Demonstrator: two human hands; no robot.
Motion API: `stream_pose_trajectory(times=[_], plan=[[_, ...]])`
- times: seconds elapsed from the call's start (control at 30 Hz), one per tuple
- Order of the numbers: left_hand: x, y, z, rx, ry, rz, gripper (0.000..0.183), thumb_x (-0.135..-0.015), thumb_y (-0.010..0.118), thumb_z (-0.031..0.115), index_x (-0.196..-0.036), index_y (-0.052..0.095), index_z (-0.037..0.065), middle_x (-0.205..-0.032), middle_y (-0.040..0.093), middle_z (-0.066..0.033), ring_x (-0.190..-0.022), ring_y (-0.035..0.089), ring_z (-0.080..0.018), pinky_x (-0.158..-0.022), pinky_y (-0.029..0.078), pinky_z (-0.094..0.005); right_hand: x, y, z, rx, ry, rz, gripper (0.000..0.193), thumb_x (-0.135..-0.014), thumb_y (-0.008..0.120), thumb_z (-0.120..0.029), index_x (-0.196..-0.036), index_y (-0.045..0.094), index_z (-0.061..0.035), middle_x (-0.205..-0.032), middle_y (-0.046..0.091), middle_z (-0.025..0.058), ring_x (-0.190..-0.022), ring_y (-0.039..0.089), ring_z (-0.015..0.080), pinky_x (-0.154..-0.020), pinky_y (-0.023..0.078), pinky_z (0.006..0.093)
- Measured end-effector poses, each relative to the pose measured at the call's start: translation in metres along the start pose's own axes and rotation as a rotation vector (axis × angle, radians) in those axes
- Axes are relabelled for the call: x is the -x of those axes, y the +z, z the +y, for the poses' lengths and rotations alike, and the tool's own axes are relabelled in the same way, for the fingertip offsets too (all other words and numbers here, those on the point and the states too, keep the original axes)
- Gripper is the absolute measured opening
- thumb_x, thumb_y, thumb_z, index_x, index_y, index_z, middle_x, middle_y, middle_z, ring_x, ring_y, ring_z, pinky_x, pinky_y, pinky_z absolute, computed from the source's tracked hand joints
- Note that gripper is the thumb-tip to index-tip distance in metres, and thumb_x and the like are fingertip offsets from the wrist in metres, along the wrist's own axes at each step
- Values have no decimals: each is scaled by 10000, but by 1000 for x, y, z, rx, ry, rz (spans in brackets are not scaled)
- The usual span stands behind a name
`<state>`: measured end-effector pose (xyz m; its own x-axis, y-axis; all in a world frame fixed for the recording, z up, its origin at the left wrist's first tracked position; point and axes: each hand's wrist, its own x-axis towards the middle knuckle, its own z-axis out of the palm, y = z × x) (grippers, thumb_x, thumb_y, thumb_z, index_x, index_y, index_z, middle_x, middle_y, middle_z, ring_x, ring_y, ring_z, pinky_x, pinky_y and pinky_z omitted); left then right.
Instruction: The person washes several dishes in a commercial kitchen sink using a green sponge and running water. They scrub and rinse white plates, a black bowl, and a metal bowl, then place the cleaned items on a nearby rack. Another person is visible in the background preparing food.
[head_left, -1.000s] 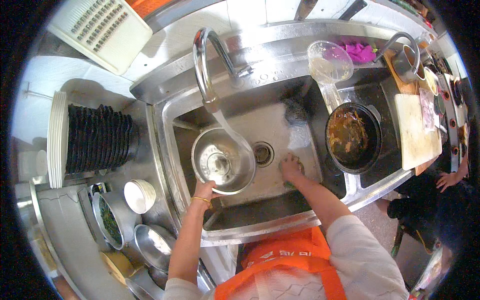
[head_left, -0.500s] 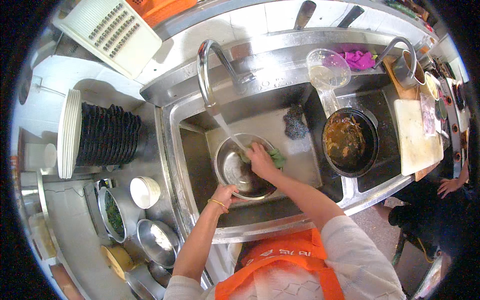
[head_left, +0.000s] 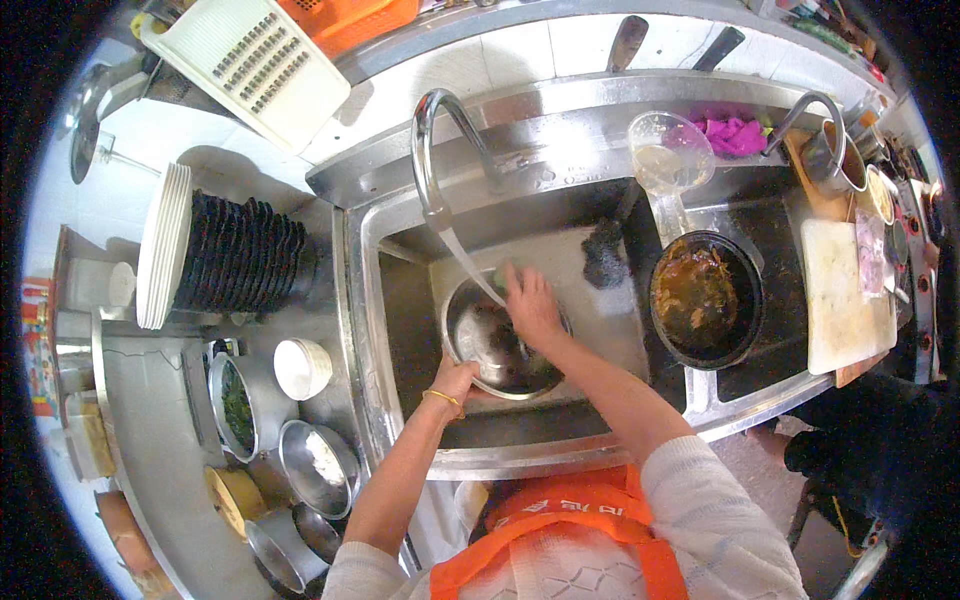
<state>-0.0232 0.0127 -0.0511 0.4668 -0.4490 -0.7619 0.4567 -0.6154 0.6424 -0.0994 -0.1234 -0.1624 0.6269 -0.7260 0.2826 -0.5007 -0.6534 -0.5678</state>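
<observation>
A round stainless steel bowl (head_left: pixel 488 338) is held low in the left basin of the sink (head_left: pixel 612 335). At its near left rim my left hand (head_left: pixel 455 383) is closed, gripping the edge. My right hand (head_left: pixel 533 308) reaches over the bowl's right side, fingers closed on a green cloth (head_left: pixel 501 274), most of which the hand hides. From the curved faucet (head_left: pixel 427 150) a stream of water (head_left: pixel 468 262) runs down to the bowl's far side, beside my right fingers. A dark scouring pad (head_left: pixel 603 254) lies at the basin's far right.
A black pan (head_left: pixel 707 300) with brown liquid and scraps sits over the right basin. Behind it stand a clear plastic container (head_left: pixel 670 155) and a pink cloth (head_left: pixel 733 137). Plates (head_left: pixel 163 245), pots and bowls crowd the left counter. A cutting board (head_left: pixel 850 297) lies right, near another person (head_left: pixel 850 440).
The green cloth hung out to the right of my right hand; now only a bit shows at my fingertips. The bowl's angle has shifted slightly. The whole view has also moved.
</observation>
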Motion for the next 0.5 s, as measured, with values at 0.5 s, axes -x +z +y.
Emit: stream_pose_trajectory(times=[0.5], plan=[[-17,-25,19,-80,70,-48,626,-654,474,-35,-1238,281,81,-1049,482,-159,-863,569,-293,-605,569,-435,36,-25,-14,-290,-145,-565,229,-763,543,-98,-969,587,-9,-1024,532,162,-959,501,324,-863,365,380]])
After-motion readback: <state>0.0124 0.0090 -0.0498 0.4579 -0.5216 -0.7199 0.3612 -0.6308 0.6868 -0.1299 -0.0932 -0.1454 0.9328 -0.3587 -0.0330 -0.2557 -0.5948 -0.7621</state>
